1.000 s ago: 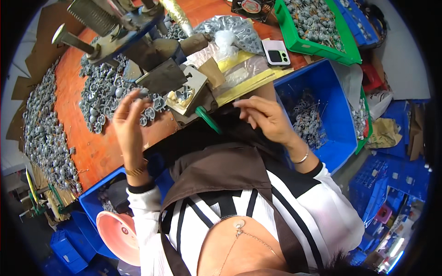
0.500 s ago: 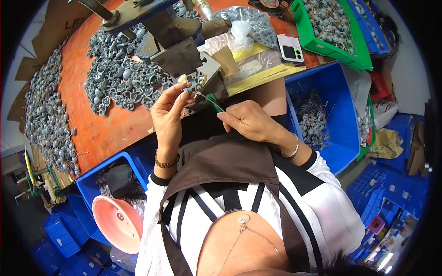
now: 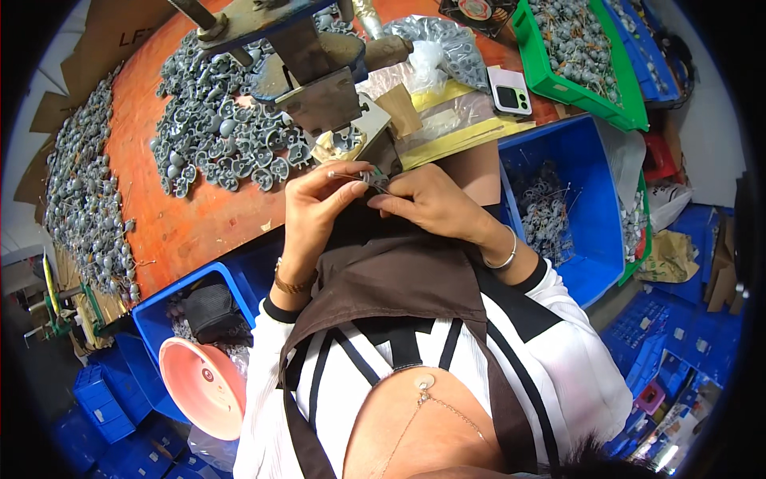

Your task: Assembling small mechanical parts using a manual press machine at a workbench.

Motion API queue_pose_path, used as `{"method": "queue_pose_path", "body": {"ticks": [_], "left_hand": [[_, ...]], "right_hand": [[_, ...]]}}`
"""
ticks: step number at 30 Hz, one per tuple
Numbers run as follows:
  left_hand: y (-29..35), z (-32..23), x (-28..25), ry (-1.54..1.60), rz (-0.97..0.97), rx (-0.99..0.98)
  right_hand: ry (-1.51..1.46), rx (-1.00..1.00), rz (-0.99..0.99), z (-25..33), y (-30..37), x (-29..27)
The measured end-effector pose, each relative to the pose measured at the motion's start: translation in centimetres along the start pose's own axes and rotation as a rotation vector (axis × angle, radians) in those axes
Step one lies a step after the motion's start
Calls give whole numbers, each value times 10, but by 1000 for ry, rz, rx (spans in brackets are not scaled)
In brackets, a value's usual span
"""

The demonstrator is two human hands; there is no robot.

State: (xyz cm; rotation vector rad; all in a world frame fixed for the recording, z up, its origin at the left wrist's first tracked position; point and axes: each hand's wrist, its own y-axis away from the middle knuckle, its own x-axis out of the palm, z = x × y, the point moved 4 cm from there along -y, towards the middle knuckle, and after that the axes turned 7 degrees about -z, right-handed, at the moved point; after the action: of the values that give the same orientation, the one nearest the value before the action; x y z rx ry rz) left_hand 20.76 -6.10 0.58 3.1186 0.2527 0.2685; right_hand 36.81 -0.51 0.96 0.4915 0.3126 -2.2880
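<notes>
My left hand point(image 3: 317, 201) and right hand point(image 3: 435, 203) pinch a small grey part point(image 3: 375, 180) between them, just by the desk's front edge point(image 3: 254, 233). A heap of grey bits point(image 3: 227, 144) sits past my left hand.

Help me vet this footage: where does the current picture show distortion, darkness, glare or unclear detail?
Head view: corners fall to black, and the orange tabletop looks bowed at left; head view, lower right: bright whitish glare; head view, centre: the grey part between left hand and right hand shows too small for detail.
</notes>
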Motion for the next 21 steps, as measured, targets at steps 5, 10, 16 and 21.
{"method": "queue_pose_path", "body": {"ticks": [5,10,16,21], "left_hand": [[8,-30,12,-543,10,609],[17,-22,-13,-234,-404,625],[18,-23,-34,-455,-872,667],[18,-19,4,-962,-241,652]], "right_hand": [[-741,548,64,-7,-1,3],[-888,296,-270,-16,-11,1],[-331,105,-304,-28,-25,-5],[-591,94,-95,-21,-35,13]]}}
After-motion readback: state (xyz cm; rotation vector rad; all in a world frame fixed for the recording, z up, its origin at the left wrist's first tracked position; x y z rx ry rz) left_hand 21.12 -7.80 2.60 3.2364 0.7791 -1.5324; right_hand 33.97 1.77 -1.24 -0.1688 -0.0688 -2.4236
